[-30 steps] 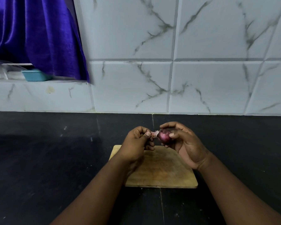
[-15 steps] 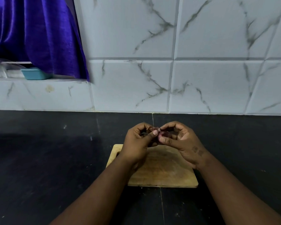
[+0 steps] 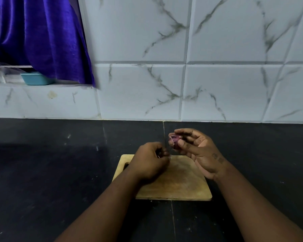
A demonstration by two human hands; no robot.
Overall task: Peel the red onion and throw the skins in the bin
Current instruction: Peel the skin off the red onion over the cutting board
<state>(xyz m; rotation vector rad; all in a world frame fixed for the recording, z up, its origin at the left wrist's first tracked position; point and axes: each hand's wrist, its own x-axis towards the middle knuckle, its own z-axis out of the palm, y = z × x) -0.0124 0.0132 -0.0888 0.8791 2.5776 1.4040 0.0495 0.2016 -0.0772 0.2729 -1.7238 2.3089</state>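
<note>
A small red onion sits between the thumb and fingertips of my right hand, held above the far edge of a wooden cutting board. My left hand is lower and to the left of the onion, over the board's far left corner. Its fingers are curled shut, with a thin scrap of skin showing between them; what it holds is mostly hidden. No bin is in view.
The board lies on a black stone counter against a white marble-tiled wall. At the far left a ledge holds a small teal tub under a purple curtain.
My hands were together on the onion; now the left hand has pulled down and away to the left, and the right hand has lifted the onion slightly to the right.
</note>
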